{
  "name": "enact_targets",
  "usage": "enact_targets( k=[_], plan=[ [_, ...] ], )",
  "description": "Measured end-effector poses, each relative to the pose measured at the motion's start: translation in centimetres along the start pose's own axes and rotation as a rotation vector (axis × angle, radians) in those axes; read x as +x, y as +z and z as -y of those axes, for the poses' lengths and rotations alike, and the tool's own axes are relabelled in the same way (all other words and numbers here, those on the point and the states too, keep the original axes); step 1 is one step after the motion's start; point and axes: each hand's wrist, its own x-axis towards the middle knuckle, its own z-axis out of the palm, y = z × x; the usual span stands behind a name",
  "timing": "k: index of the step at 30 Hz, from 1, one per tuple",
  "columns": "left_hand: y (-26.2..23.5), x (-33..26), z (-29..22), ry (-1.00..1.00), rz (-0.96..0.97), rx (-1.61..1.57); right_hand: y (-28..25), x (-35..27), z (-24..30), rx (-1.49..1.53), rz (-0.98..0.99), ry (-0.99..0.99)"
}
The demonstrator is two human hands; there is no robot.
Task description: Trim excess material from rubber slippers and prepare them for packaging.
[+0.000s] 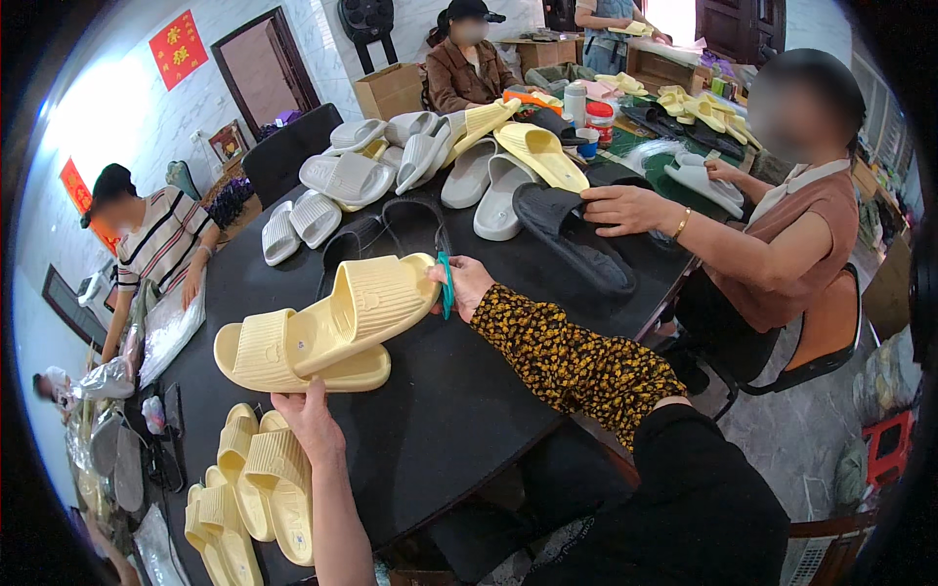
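Observation:
My left hand (313, 425) grips the near edge of a pale yellow slide slipper (256, 347) with a ribbed strap. A second yellow slide slipper (366, 303) lies slanted across the first, overlapping it. At its raised right end, my right hand (471, 289) has its fingers closed on the tip. A teal loop (447, 286), perhaps a small tool's handle, sits at the fingers of that hand; the rest of it is hidden. Just behind the pair stands a dark strappy piece (357, 242), partly covered by the slippers.
More yellow slippers (278, 479) stand at the near left of the black table (459, 420). Grey slippers (352, 181) are heaped toward the back. On the right, a co-worker's hand (630, 210) touches a black slipper (576, 239). Another person (161, 234) handles clear plastic at left.

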Motion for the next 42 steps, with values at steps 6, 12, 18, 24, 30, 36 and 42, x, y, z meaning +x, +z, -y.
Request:
enact_targets(
  k=[6,12,18,24,30,36,42],
  plan=[
    [-0.5,0.3,0.8,0.002,0.008,0.067,0.2,-0.3,-0.5,0.021,0.121,0.089],
    [0.2,0.0,0.9,0.011,0.019,0.042,0.8,-0.9,-0.7,0.033,0.121,0.102],
    [1.5,-0.4,0.6,0.016,0.006,0.085,1.1,-1.4,-1.0,0.074,0.18,0.095],
    [1.1,0.1,0.7,0.013,0.0,0.035,1.4,-1.4,-1.4,0.052,0.168,0.094],
    [1.0,0.5,1.1,-0.184,0.094,-0.052,1.4,-1.6,-0.8,0.058,0.171,0.024],
    [0.4,1.4,1.5,-0.353,0.127,-0.235,1.5,-1.6,-0.9,0.009,0.15,-0.028],
    [-0.3,2.6,1.1,-0.424,-0.106,-0.308,1.4,-1.6,-0.4,0.065,0.133,-0.009]
  ],
)
